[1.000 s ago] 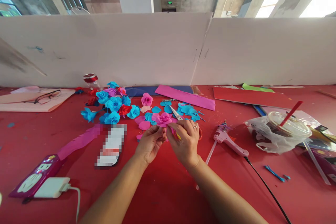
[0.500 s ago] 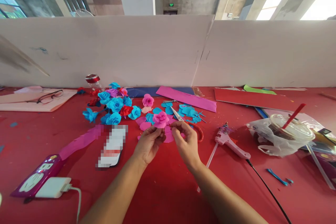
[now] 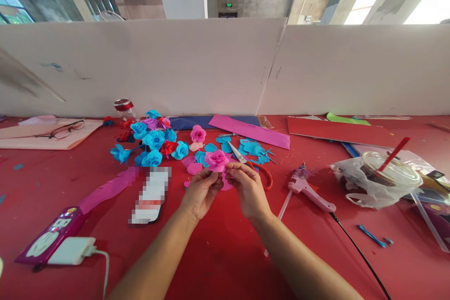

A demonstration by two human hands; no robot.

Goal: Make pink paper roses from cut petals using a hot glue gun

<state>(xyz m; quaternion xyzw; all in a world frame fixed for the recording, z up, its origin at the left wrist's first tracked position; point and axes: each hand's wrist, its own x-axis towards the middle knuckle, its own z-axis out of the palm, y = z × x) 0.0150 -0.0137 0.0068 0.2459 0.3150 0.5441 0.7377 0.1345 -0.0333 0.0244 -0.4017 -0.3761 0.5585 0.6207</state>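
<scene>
A pink paper rose point(image 3: 217, 160) is held upright over the middle of the red table, its base pinched between thumb and fingers of my left hand point(image 3: 198, 196). My right hand point(image 3: 252, 191) is closed at the flower's right side, thumb and forefinger pinching the edge of an outer petal. Loose pink petals point(image 3: 194, 168) lie beneath and behind the rose, partly covered by my hands. Just beyond my right fingers are scissors point(image 3: 269, 179) with red handles, beside cut blue petals point(image 3: 256, 148). Another finished pink rose point(image 3: 198, 134) sits farther back.
Blue, red and purple paper flowers point(image 3: 153, 140) cluster at the back left, near a phone point(image 3: 152, 199) and a white charger point(image 3: 72, 250). Rightward lie a pink glue gun point(image 3: 312, 195) with its cord and a bagged drink cup point(image 3: 390, 171). A white partition point(image 3: 176, 65) closes the back.
My right hand has moved slightly left and its fingers have closed on the rose's right petal edge. The left hand stays nearly in place with the rose.
</scene>
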